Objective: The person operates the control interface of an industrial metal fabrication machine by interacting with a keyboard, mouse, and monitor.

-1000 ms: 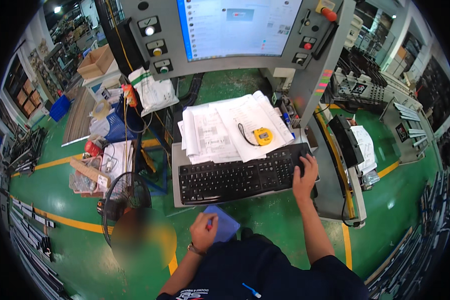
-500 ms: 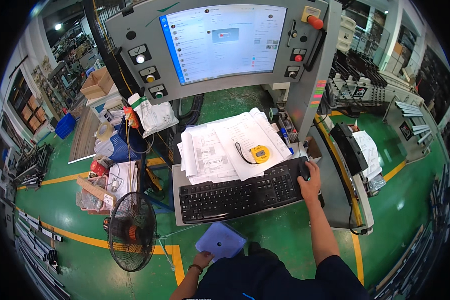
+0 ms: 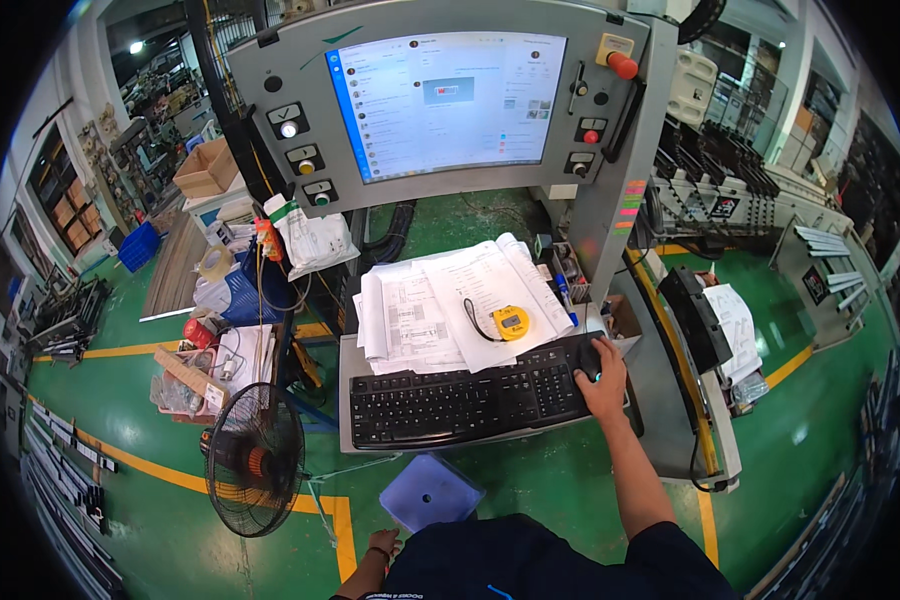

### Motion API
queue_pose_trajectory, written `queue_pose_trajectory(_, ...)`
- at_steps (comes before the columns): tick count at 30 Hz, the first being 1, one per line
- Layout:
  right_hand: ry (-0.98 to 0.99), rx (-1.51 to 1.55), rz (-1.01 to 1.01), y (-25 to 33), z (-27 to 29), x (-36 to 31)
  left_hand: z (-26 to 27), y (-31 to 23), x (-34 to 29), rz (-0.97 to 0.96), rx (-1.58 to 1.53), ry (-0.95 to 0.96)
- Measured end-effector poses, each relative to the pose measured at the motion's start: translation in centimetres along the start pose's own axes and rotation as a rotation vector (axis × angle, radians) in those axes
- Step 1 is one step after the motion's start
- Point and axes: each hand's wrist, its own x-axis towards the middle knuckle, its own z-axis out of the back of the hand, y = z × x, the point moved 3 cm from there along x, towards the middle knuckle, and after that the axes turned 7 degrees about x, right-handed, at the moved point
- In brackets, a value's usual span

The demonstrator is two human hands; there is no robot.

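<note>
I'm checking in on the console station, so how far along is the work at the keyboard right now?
Done: the monitor is lit with a window open, and papers lie spread behind the keyboard with a yellow tape measure on top. In hand: the right hand rests at the keyboard's right end, apparently on a mouse. The left hand hangs low near the blue stool, holding nothing. What remains cannot be told.

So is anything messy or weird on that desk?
Yes. The papers are piled loosely, fanned askew, with their lower edges lapping the top of the black keyboard. A yellow tape measure sits on them. The right hand rests at the keyboard's end.
</note>
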Motion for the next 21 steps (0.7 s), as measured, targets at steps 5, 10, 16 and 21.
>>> queue_pose_trajectory(5, 0.014, 0.003, 0.021, -0.3, -0.1, -0.1, -3.9, -1.6, -0.9, -0.122, 0.053, 0.018)
queue_pose_trajectory(10, -0.049, 0.109, -0.035, -0.9, -0.2, -0.3, -7.2, -2.3, -1.8, -0.194, 0.089, 0.037)
queue_pose_trajectory(16, -0.038, 0.134, -0.058, -1.0, 0.0, -0.1, -10.3, -0.2, -4.0, -0.155, 0.047, -0.002)
queue_pose_trajectory(21, -0.019, 0.155, -0.055, -1.7, 0.0, -0.1, -12.8, 3.8, -5.6, -0.151, 0.018, -0.050)
